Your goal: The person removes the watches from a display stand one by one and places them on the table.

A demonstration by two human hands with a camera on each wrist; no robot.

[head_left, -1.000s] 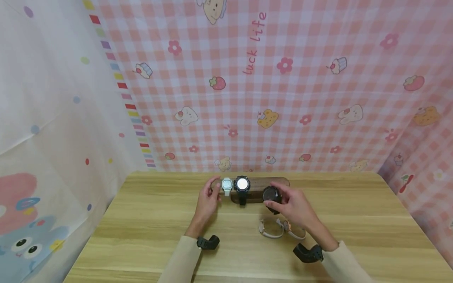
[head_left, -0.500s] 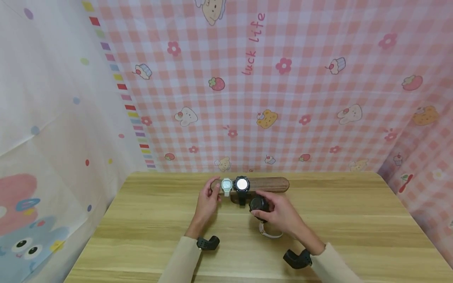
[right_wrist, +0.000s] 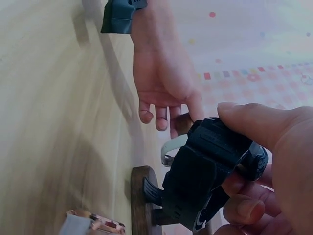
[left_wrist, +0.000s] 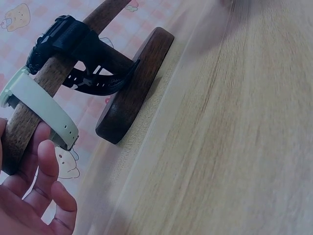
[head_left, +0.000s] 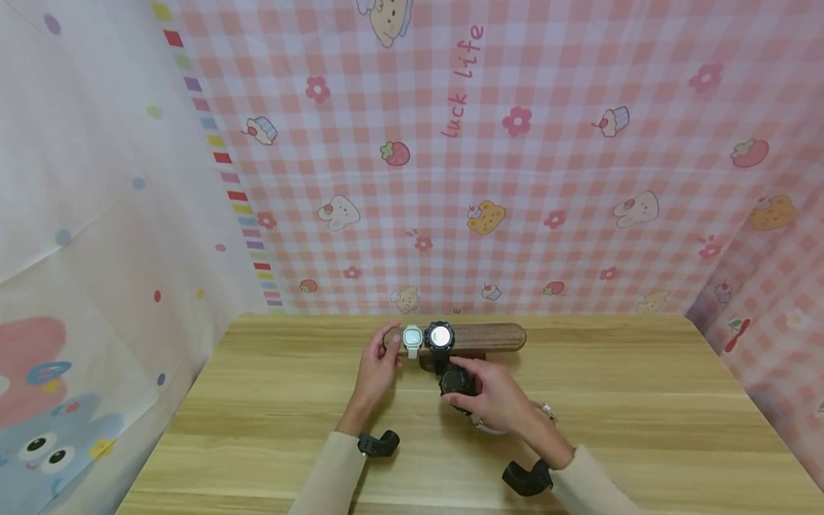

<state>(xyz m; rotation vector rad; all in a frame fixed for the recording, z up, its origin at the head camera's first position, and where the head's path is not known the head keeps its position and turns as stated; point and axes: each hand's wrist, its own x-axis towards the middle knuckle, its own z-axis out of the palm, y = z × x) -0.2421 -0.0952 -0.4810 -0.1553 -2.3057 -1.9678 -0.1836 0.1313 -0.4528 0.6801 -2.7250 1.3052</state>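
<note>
My left hand (head_left: 380,363) grips the left end of a dark wooden watch stand (head_left: 492,337), with fingers curled under its bar in the left wrist view. Beside those fingers, a pale mint watch (left_wrist: 41,100) hangs on the bar. A black watch (head_left: 440,335) with a bright, glaring face hangs next to it. My right hand (head_left: 498,393) pinches a second black watch (head_left: 455,386) between thumb and fingers, in front of the stand and apart from the bar. Its thick case and strap (right_wrist: 195,171) fill the middle of the right wrist view.
A watch with a pale strap (head_left: 492,430) lies on the wooden table (head_left: 290,415), partly behind my right hand. Another pale-strapped one (head_left: 548,410) shows beyond that wrist. The stand's base (left_wrist: 137,88) rests near a pink checked cloth (head_left: 386,250) at the back.
My right hand has carried the black watch left and nearer to me, from in front of the stand's right part. My left hand stays on the bar's end.
</note>
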